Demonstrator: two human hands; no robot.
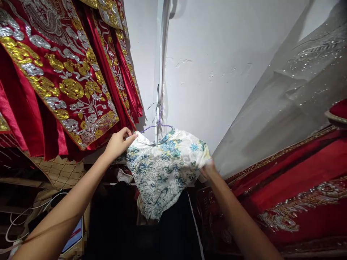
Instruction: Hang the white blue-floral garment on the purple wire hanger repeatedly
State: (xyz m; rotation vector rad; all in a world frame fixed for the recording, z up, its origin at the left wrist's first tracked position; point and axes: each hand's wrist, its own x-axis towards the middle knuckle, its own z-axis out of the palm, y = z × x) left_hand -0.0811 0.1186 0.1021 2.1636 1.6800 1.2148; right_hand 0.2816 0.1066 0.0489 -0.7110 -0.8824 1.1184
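Observation:
A white short-sleeved blouse point(162, 169) with a blue, green and yellow pattern hangs on a purple wire hanger point(149, 127) in front of the wall. My left hand point(121, 140) pinches its left shoulder between thumb and fingers, close to the hanger's end. At the other side, my right hand point(208, 170) grips the sleeve; it is slightly blurred, and its fingers are partly hidden by the cloth. The hanger's hook meets a narrow upright white strip point(159, 47), though how it is fastened is unclear.
Red garments with gold and silver embroidery point(73, 83) hang at the left. To the right are a sparkling whitish cloth point(271, 104) and red embroidered fabric point(306, 173). Lower left, a lit screen point(73, 236) lies near a white cable point(11, 231). A pale shoe point(125, 176) sits below.

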